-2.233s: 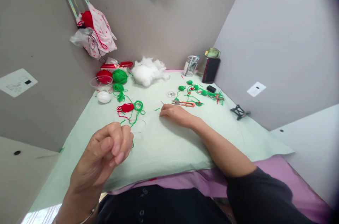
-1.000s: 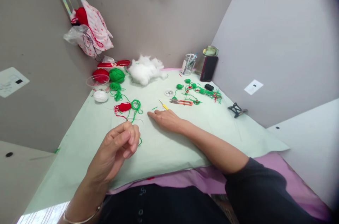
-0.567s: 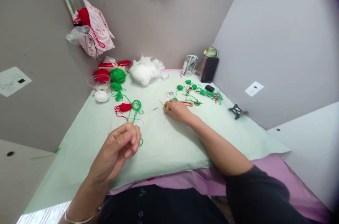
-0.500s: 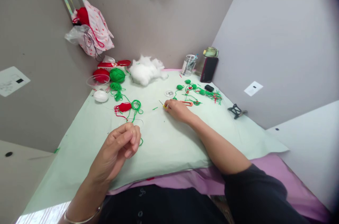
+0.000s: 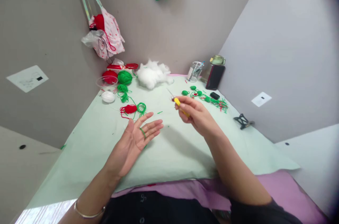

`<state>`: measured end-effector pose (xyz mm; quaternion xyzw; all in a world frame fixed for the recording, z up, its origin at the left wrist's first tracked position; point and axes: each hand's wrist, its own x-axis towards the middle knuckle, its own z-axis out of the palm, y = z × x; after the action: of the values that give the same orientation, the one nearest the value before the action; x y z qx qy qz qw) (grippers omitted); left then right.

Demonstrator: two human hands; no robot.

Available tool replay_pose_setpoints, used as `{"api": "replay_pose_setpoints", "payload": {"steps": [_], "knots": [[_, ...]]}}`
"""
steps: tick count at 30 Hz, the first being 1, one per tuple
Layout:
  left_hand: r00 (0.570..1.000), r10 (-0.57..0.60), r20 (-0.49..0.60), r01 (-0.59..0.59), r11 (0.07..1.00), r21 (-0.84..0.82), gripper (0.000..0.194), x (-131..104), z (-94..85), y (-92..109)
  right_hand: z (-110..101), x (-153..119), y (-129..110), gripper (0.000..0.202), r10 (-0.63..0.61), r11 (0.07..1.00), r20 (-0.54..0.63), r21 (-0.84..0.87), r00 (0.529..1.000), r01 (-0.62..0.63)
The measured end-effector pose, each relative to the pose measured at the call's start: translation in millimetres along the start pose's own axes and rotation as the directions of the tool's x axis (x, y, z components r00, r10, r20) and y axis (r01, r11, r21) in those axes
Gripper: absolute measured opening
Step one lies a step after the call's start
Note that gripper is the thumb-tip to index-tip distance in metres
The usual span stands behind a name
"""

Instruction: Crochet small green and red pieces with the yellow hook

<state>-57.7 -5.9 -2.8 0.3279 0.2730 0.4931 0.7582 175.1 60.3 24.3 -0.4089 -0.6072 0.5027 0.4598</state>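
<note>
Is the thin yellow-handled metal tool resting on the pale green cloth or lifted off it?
Lifted: the right hand holds the yellow-handled tool, and a shadow falls on the cloth, apart from the hand.

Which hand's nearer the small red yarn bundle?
Left. The left hand is open just on the near side of the red yarn bundle; the right hand, holding the yellow-handled tool, is farther right.

Left fingers (image 5: 154,124) extend palm up; right fingers (image 5: 190,101) pinch.
</note>
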Motion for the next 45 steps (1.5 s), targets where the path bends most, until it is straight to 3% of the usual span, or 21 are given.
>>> {"api": "replay_pose_setpoints", "payload": {"steps": [2,4,6,8,11,13,16,19,22,26,28,31,33,36,40,45], "knots": [[0.997,0.035,0.070,-0.044,0.991,0.125,0.070,1.1,-1.6,-3.6,14.3,-17.1,-1.8,0.025,0.011,0.997,0.062,0.078,0.998,-0.015],[0.983,0.089,0.158,-0.143,0.917,0.372,0.063,1.1,-4.9,-7.2,26.4,-30.4,-1.2,0.022,-0.016,1.000,0.027,0.021,1.000,0.016],[0.966,0.094,0.241,-0.233,0.720,0.654,0.051,0.8,-7.9,-11.0,33.8,-39.3,-1.1,0.020,-0.061,0.996,-0.053,-0.069,0.997,0.057],[0.951,0.055,0.306,-0.294,0.473,0.831,0.043,1.1,-9.6,-15.5,36.9,-45.0,-2.1,0.019,-0.075,0.987,-0.074,-0.146,0.994,0.063],[0.935,0.011,0.356,-0.347,0.246,0.905,0.036,2.3,-9.7,-22.5,38.7,-49.5,-1.6,0.021,-0.041,0.967,0.025,-0.252,0.999,0.046],[0.930,0.012,0.368,-0.363,0.191,0.912,0.035,2.7,-9.2,-25.8,41.1,-49.7,2.2,0.025,-0.004,0.939,0.077,-0.342,0.997,0.030],[0.917,0.039,0.396,-0.397,0.138,0.907,0.036,2.4,-8.4,-27.3,47.5,-46.1,11.6,0.033,0.055,0.905,0.051,-0.424,0.997,-0.028],[0.898,0.046,0.438,-0.441,0.104,0.892,0.037,1.6,-7.3,-25.5,54.1,-41.5,18.2,0.018,0.074,0.946,0.062,-0.319,0.995,-0.051],[0.917,0.036,0.397,-0.397,0.189,0.898,0.033,0.9,-5.5,-22.6,57.4,-40.4,17.6,0.017,0.044,0.993,0.043,-0.111,0.998,-0.039],[0.959,0.192,0.208,-0.279,0.515,0.811,0.027,-0.2,-2.3,-22.2,58.4,-46.3,12.8,0.023,0.043,0.998,-0.091,0.051,0.995,-0.038],[0.963,0.266,0.055,-0.234,0.712,0.662,0.027,-0.6,-0.4,-25.0,60.7,-50.5,13.4,0.024,0.052,0.995,-0.121,0.088,0.991,-0.041],[0.955,0.236,-0.178,-0.175,0.936,0.306,0.022,0.6,2.3,-30.6,67.0,-54.8,19.6,0.026,0.116,0.980,-0.083,0.173,0.990,-0.100],[0.952,0.166,-0.256,-0.144,0.984,0.103,0.018,2.6,3.3,-32.7,70.7,-55.4,25.3,0.029,0.190,0.953,-0.023,0.247,0.982,-0.178],[0.960,0.083,-0.268,-0.093,0.995,-0.023,0.017,5.5,2.4,-31.5,72.2,-54.0,31.3,0.032,0.256,0.899,0.037,0.358,0.966,-0.252],[0.953,0.115,-0.279,-0.119,0.993,0.005,0.017,5.3,-0.4,-23.7,65.7,-51.6,31.2,0.040,0.215,0.874,0.042,0.437,0.976,-0.212],[0.944,0.173,-0.281,-0.139,0.981,0.137,0.017,1.3,0.6,-17.5,57.7,-49.3,26.0,0.043,0.191,0.869,-0.073,0.476,0.979,-0.134]]}}
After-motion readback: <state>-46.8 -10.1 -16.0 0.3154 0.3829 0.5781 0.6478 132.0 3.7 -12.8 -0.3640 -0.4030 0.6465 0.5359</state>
